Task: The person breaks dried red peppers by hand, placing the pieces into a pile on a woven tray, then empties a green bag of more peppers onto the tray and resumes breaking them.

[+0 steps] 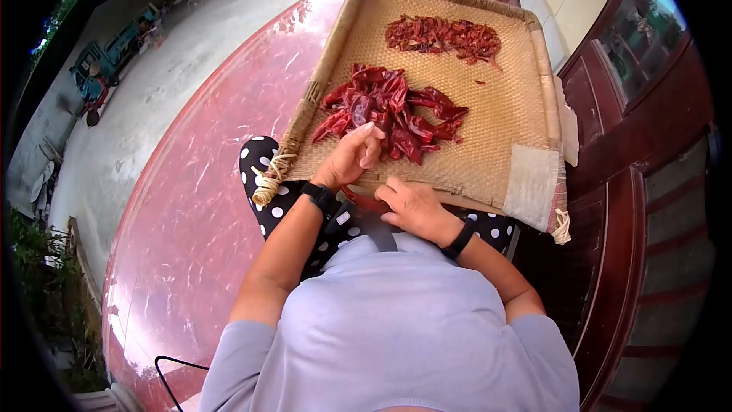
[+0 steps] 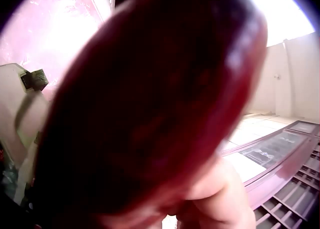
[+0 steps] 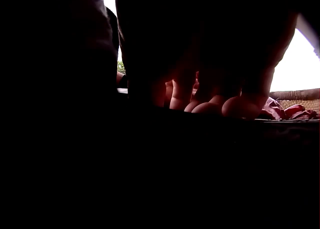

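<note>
My left hand is over the near edge of the woven tray, fingers curled beside a heap of dried red chili peppers. It holds a dried red chili pepper, which hangs below the palm toward my lap. That pepper looms dark and blurred across the left wrist view, above my fingers. Just right of it, my right hand has bent fingers low at the tray's near edge. The right wrist view is mostly dark, its fingertips against a black surface; I cannot tell what they hold.
A strip of chopped red chili pieces lies at the tray's far side. The tray's near edge is over my polka-dot trousers. Beneath it spreads a glossy red tabletop. A dark red door stands close on the right.
</note>
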Action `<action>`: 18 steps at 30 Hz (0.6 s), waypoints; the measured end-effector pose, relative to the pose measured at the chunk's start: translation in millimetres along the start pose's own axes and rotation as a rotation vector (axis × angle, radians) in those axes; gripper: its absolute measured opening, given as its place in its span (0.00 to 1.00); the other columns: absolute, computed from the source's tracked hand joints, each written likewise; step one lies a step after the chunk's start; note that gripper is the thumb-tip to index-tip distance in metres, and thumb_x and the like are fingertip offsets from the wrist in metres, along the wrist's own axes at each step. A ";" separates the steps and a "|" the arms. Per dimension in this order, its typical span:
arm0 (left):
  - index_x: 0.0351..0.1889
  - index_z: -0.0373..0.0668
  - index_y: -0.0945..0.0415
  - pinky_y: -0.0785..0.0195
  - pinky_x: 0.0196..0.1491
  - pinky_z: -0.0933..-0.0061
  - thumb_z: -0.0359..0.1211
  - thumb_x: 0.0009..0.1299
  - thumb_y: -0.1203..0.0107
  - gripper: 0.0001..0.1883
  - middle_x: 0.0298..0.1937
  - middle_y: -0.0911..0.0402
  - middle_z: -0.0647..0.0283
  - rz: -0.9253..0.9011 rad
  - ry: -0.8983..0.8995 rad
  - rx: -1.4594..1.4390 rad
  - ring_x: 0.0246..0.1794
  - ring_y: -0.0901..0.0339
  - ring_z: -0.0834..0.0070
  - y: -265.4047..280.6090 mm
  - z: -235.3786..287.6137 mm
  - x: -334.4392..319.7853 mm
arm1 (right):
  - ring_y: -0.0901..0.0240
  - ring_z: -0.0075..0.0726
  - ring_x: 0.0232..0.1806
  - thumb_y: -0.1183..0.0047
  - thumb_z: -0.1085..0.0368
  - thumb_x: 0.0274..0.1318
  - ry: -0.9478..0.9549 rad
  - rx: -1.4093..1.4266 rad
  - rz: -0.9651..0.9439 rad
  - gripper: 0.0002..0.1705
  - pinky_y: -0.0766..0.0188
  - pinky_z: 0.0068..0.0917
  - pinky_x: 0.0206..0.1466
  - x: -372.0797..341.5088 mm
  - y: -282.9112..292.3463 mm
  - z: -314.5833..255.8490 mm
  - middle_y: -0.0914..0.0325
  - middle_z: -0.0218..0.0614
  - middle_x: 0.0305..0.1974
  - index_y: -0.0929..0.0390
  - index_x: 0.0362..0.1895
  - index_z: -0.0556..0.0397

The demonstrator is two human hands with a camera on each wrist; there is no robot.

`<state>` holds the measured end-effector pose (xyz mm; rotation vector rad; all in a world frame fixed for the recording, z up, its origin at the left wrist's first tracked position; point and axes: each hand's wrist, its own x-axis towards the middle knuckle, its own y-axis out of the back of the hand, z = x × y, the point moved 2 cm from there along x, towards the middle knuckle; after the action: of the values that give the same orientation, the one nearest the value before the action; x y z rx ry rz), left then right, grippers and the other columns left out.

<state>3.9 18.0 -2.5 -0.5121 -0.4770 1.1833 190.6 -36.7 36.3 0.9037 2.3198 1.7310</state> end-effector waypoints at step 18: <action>0.45 0.40 0.28 0.47 0.22 0.81 0.40 0.76 0.49 0.13 0.17 0.35 0.72 0.033 0.020 0.000 0.16 0.41 0.83 -4.1 2.2 1.3 | 0.24 0.55 0.42 0.40 0.63 0.51 -0.480 -0.171 0.304 0.20 0.28 0.47 0.40 25.4 8.9 64.6 0.27 0.43 0.45 0.32 0.46 0.50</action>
<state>6.0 18.4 1.9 -0.5329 -0.4530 1.2091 200.7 32.1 28.6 1.5012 1.7738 1.5529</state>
